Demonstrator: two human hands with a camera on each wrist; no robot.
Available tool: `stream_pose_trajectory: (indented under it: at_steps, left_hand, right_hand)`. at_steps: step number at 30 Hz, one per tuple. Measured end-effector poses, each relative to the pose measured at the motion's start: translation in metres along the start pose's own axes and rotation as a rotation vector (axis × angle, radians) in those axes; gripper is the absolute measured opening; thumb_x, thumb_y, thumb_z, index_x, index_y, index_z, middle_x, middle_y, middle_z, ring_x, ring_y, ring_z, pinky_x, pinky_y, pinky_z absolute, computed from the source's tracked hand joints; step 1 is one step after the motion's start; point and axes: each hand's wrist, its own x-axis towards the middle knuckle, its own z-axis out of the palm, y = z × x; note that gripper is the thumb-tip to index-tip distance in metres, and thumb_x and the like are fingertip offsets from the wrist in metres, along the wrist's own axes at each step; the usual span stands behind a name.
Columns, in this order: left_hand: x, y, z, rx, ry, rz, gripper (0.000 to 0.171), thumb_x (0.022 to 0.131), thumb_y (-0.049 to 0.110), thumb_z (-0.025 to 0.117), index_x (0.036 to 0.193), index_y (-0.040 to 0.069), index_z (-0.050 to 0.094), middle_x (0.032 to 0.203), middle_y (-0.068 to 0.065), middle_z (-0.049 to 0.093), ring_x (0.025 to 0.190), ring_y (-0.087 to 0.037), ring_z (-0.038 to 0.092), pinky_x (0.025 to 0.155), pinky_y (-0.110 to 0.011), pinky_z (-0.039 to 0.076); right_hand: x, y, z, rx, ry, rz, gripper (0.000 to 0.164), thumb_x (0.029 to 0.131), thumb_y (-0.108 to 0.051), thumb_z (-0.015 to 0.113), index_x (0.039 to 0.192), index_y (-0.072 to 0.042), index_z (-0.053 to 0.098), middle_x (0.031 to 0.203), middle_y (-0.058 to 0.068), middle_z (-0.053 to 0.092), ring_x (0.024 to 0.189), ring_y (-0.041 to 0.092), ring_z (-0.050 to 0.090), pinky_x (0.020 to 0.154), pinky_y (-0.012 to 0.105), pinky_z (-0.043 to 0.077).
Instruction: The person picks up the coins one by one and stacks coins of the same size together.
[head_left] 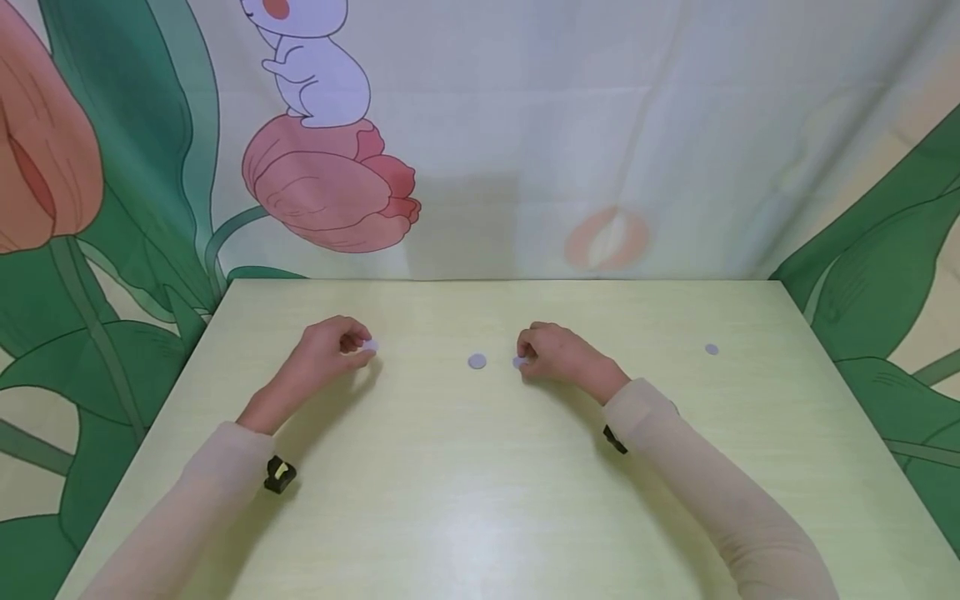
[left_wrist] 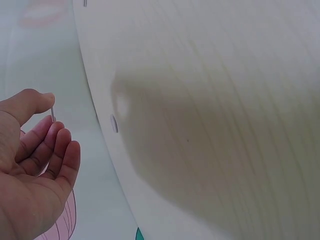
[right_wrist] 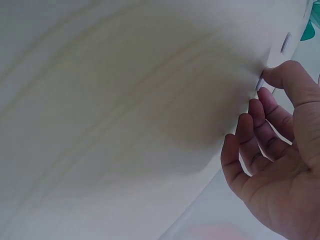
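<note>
Between thumb and fingertips, my left hand (head_left: pixel 326 350) pinches a small, thin, pale lilac disc (head_left: pixel 371 345) above the table's left half. The left wrist view shows this disc (left_wrist: pixel 53 114) edge-on. My right hand (head_left: pixel 562 354) pinches a similar disc (head_left: pixel 517 362), mostly covered by the fingers in the head view. Down at the tabletop, its thin edge (right_wrist: pixel 259 82) shows in the right wrist view. A third disc (head_left: pixel 477 361) lies flat between the hands, nearer the right one. Farther right, beyond the right hand, lies another disc (head_left: pixel 712 349).
A pale wooden table (head_left: pixel 465 475) spreads under both arms. Behind its far edge hangs a curtain (head_left: pixel 487 142) printed with flowers, leaves and a white animal. Each sleeved wrist has a dark device, the left one (head_left: pixel 280 474) and the right one (head_left: pixel 615 439).
</note>
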Motion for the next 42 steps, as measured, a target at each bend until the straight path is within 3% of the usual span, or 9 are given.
stream_pose_trajectory:
  at_steps: [8, 17, 42]
  left_hand:
    - [0.002, 0.005, 0.007, -0.014, 0.017, 0.071, 0.026, 0.092, 0.011, 0.075, 0.111, -0.003, 0.066, 0.102, -0.015, 0.066, 0.094, -0.029, 0.060, 0.085, -0.041, 0.053]
    - [0.002, 0.013, 0.014, -0.019, 0.018, 0.060, 0.026, 0.091, 0.012, 0.076, 0.111, -0.001, 0.066, 0.102, -0.014, 0.066, 0.095, -0.029, 0.060, 0.085, -0.041, 0.054]
    - [0.008, 0.027, 0.022, 0.006, 0.021, 0.120, 0.024, 0.090, 0.013, 0.078, 0.109, 0.001, 0.068, 0.102, -0.011, 0.065, 0.095, -0.027, 0.060, 0.085, -0.040, 0.054]
  right_hand:
    - [0.000, 0.000, 0.000, 0.016, -0.012, 0.031, 0.019, 0.092, -0.021, 0.073, 0.106, -0.007, 0.069, 0.099, 0.003, 0.059, 0.089, 0.019, 0.053, 0.085, 0.033, 0.049]
    - [0.002, 0.001, 0.003, 0.042, -0.040, 0.069, 0.023, 0.090, -0.021, 0.073, 0.106, -0.006, 0.068, 0.096, 0.003, 0.057, 0.088, 0.019, 0.051, 0.079, 0.032, 0.046]
    - [0.000, -0.002, -0.004, 0.045, -0.048, 0.051, 0.021, 0.093, -0.020, 0.072, 0.106, -0.004, 0.067, 0.094, 0.004, 0.058, 0.088, 0.020, 0.050, 0.081, 0.032, 0.046]
